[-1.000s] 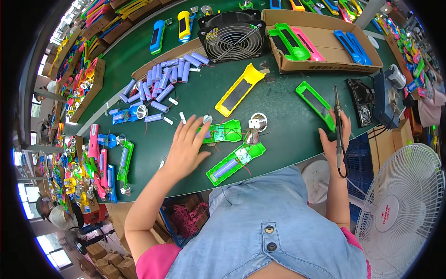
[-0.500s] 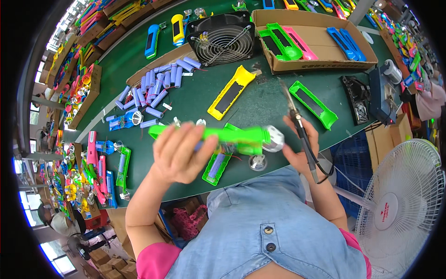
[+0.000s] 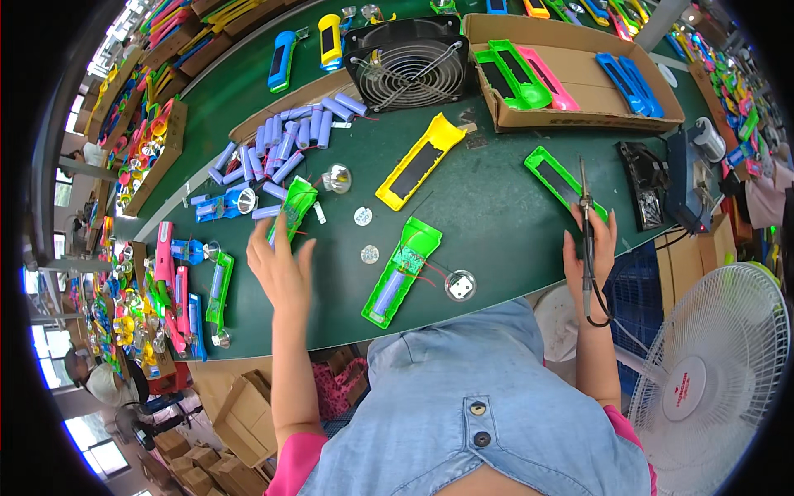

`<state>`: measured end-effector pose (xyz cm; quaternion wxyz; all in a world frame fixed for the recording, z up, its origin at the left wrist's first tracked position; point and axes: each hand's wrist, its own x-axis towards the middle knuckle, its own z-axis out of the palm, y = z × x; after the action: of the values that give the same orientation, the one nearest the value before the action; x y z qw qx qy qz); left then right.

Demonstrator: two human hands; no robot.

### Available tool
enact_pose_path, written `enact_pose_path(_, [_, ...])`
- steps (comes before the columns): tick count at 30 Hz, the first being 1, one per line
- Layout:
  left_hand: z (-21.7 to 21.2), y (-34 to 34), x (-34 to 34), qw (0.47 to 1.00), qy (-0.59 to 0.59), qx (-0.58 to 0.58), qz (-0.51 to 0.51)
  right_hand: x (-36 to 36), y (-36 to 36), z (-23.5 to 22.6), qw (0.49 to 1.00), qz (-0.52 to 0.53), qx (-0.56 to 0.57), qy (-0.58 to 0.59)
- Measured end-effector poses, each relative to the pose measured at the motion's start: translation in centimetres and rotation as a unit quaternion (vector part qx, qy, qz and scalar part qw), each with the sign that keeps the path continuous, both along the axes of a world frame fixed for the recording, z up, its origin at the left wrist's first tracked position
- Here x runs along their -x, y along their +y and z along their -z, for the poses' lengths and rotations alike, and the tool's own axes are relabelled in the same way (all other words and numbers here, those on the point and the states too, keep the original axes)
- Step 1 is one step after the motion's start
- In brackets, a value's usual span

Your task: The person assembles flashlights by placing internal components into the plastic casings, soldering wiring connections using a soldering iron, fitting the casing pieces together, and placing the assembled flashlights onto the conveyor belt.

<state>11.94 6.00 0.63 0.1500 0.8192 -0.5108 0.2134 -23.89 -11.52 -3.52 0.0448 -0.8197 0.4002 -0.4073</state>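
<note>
Green flashlight shell [image 3: 294, 208], the half the left hand [image 3: 279, 266] is at, lies tilted on the green table [image 3: 496, 215], just below a pile of pale violet battery cells [image 3: 281, 149]. In the head view the left forearm rises from the lower edge, wrist straight, and the hand is spread flat with the fingers loosely apart, its fingertips reaching the shell's lower end; whether they pinch it or only touch it cannot be told. The right hand [image 3: 589, 252] sits at the table's near right edge, closed round the handle of a soldering iron [image 3: 585, 240], which stands upright with its tip pointing away from the person and its cord looping down by the wrist. Beside the tip lies a green frame [image 3: 562, 178].

Between the two hands, a second open green shell [image 3: 403, 269] with a battery and wires rests aslant, a small round reflector [image 3: 460, 285] near its lower right, and two small clear discs [image 3: 364, 236] to its left. A yellow shell [image 3: 420, 161] lies further back. The widest bare stretch of table is between the open shell and the right hand. At the far edge, a black fan [image 3: 412, 62] and a cardboard box [image 3: 579, 112] of coloured parts close off the room; on the left, a row of assembled flashlights [image 3: 186, 285] lines the table edge.
</note>
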Motion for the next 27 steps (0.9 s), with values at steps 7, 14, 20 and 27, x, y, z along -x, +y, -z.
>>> enact_pose_path(7, [-0.2, -1.2, 9.2, 0.925, 0.267, -0.114, 0.244, 0.9, -0.2, 0.9, 0.999, 0.024, -0.046, -0.009])
enact_pose_path(14, [-2.3, -3.4, 8.7, 0.826, 0.259, -0.259, 0.428, 2.1, 0.0, 1.2, 0.981, -0.010, -0.133, -0.143])
enact_pose_path(20, [-1.1, -6.5, 12.2, 0.846, 0.319, -0.210, 0.371, 2.3, -6.9, -3.6, 0.980, -0.033, 0.015, -0.193])
enact_pose_path(27, [0.4, -7.0, 13.3, 0.844, 0.299, -0.150, 0.419, 3.0, -24.5, -11.9, 0.979, 0.088, -0.143, 0.114])
